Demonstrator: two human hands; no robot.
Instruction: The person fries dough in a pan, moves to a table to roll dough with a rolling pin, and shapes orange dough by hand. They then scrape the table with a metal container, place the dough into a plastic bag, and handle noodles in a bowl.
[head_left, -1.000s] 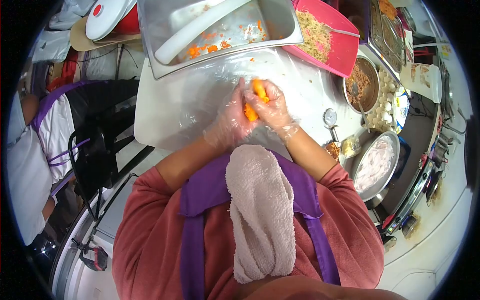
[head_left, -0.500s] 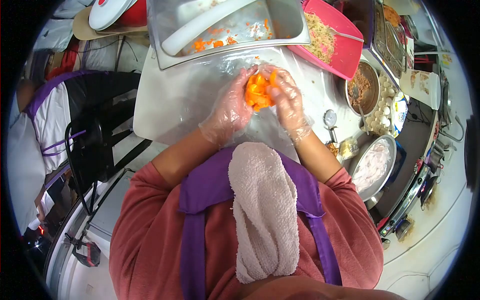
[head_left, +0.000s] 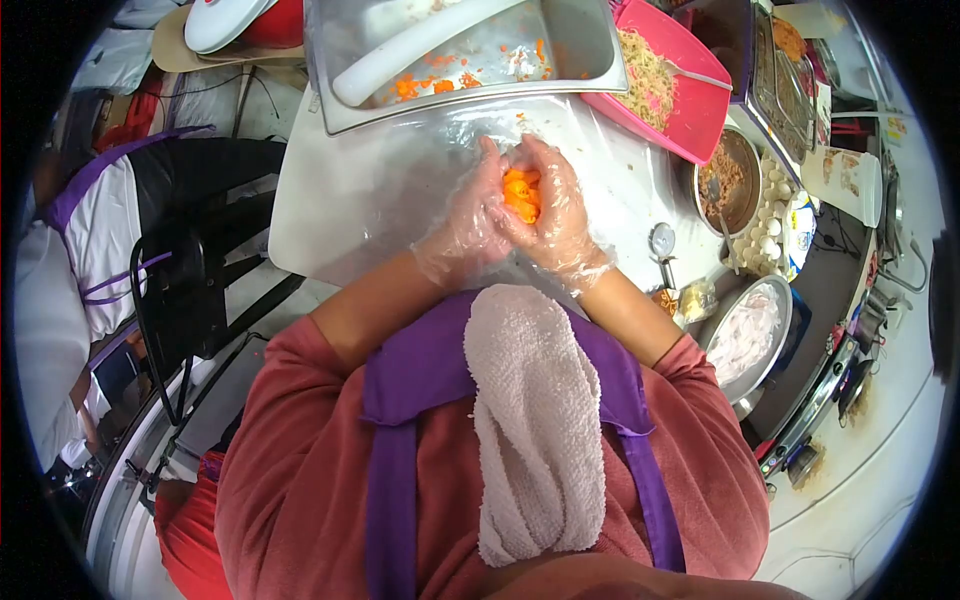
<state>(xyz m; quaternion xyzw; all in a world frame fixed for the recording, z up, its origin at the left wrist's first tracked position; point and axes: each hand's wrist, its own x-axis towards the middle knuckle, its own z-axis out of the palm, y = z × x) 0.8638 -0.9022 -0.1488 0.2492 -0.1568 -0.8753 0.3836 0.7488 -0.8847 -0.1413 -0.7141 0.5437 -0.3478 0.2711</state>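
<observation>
Both my hands wear clear plastic gloves and are cupped together over a white board (head_left: 330,210) covered with plastic film. My left hand (head_left: 467,228) and my right hand (head_left: 553,212) press around a heap of orange carrot pieces (head_left: 520,192) held between the palms. Just beyond the hands stands a steel tray (head_left: 580,45) with a white bar-shaped tool (head_left: 400,50) and scattered carrot bits (head_left: 430,82) inside.
A pink tray of noodles (head_left: 655,80) lies at the upper right, with a pot of minced filling (head_left: 728,175), white eggs (head_left: 765,215) and a steel bowl of pale slices (head_left: 745,335) along the right. A white towel (head_left: 530,420) hangs on my purple apron. Another person's sleeve (head_left: 100,240) shows at left.
My hands opened and spread the carrot pieces half a second ago; now they have closed together around them again, slightly nearer the steel tray than a second ago.
</observation>
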